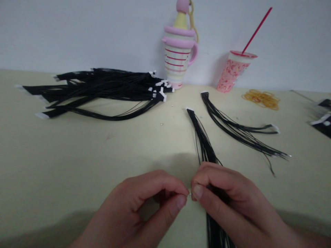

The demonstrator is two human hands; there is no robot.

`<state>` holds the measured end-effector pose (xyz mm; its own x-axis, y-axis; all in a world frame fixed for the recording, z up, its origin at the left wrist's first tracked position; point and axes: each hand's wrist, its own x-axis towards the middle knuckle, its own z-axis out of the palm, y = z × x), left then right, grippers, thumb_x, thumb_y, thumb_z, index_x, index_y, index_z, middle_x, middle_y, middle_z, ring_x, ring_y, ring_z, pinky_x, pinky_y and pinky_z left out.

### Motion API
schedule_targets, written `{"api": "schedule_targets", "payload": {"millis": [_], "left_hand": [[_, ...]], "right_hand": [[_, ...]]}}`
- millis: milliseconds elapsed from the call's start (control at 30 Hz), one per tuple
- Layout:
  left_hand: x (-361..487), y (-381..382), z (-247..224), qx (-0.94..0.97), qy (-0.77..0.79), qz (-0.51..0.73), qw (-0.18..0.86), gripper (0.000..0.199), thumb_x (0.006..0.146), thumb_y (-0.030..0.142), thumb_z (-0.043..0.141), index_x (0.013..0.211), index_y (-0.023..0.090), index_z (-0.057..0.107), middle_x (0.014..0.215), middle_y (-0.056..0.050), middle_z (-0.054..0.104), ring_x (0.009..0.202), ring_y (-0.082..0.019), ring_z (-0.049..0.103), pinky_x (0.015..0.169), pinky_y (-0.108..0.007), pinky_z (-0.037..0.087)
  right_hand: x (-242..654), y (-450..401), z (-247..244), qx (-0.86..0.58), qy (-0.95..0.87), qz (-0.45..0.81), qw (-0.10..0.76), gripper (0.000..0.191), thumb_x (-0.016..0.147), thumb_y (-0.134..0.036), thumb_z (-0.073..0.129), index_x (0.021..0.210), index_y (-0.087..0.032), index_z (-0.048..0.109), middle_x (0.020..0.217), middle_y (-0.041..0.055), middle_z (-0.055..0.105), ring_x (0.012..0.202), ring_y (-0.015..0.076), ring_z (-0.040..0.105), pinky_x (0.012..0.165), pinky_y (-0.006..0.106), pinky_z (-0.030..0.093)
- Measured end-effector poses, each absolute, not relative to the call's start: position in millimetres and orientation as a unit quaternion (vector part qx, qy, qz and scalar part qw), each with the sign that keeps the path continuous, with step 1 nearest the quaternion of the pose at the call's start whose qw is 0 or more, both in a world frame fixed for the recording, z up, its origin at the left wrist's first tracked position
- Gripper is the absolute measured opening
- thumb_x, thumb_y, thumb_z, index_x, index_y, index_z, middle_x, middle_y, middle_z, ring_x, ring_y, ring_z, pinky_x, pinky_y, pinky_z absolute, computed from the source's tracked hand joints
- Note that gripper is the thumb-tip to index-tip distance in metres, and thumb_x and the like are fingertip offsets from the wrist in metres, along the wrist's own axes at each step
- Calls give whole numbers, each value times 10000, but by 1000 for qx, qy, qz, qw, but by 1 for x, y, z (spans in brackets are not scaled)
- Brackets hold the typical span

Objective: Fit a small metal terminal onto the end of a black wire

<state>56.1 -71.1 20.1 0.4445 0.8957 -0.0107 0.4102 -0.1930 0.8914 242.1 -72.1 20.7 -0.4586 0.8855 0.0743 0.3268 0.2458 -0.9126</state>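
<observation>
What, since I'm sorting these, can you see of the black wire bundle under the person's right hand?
The thin black wires lie on the pale table, a small white connector at their far end. Slightly spread, they pass beneath the right hand and run out of view at the bottom.

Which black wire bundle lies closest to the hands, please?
The bundle running under the right hand; the other single bundle lies further right, and the rest sit piled at the left.

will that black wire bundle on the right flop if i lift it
This thin black wire bundle with white connectors will probably droop, since its strands curve and splay loosely. It likely feels light, and the strands may tangle.
</observation>
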Motion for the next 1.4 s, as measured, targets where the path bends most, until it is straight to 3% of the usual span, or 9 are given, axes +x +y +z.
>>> {"api": "schedule_targets", "payload": {"millis": [600,967,1267,1400], "left_hand": [[55,-70,16,752,452,245,414,131,852,210,469,768,205,570,638,44,582,562,-70,536,520,-104,420],[57,-73,19,730,475,246,426,152,842,244,491,728,203,582,582,46,565,511,-72,512,468,-104,400],[59,-68,20,697,474,257,473,123,841,249,533,820,249,654,709,58,668,644,-78,609,593,-100,449],[59,-70,19,694,472,263,475,121,832,236,542,799,249,658,696,64,668,627,-72,607,573,-92,447]], "right_hand": [[240,-73,18,-447,-714,415,344,143,836,-122,545,708,-155,600,640,-1,509,559,102,490,477,207,367],[237,-75,21,-446,-730,385,346,138,850,-128,488,717,-162,504,661,-12,476,553,93,453,476,199,363],[239,-75,21,-443,-730,393,342,156,875,-143,459,722,-160,489,620,-27,431,517,86,407,460,199,339],[238,-75,20,-443,-728,390,348,156,855,-117,478,706,-155,506,624,-23,436,525,85,421,464,197,341]]}}
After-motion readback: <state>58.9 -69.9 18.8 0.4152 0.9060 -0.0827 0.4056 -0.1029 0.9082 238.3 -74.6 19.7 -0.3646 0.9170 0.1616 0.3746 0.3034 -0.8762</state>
